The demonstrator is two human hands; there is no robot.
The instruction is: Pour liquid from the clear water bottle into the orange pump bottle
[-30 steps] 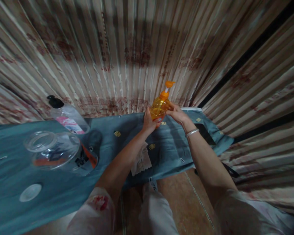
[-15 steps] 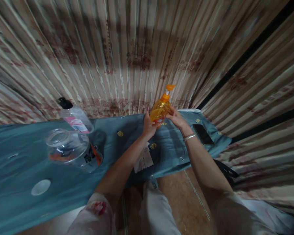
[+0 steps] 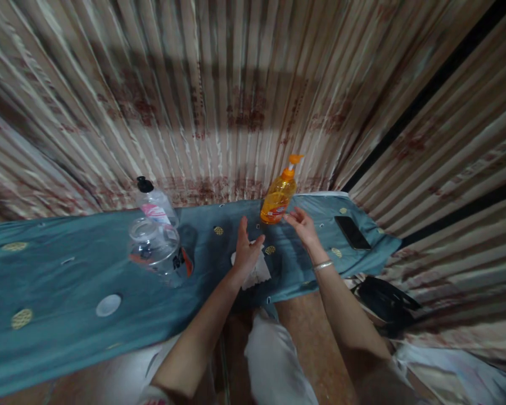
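Observation:
An orange pump bottle (image 3: pixel 279 197) stands upright near the back edge of the cloth-covered table. My left hand (image 3: pixel 248 250) is empty, its fingers apart, over a crumpled whitish cloth or tissue (image 3: pixel 260 273); I cannot tell whether it touches it. Close to the bottle's lower right side is my right hand (image 3: pixel 302 225), fingers spread and holding nothing; its fingertips are at or just beside the bottle. A bracelet (image 3: pixel 322 265) circles my right wrist.
To the left stand a clear plastic jar (image 3: pixel 154 247) and, behind it, a clear bottle with a black top (image 3: pixel 158 205). A white round lid (image 3: pixel 108 305) lies in front of them. At right lies a phone (image 3: pixel 353 232). A pleated curtain (image 3: pixel 244 101) hangs behind the table.
The orange pump bottle was between both hands and now stands on the table, released. My left hand has moved down and toward me; my right has drawn slightly down. The view has shifted left.

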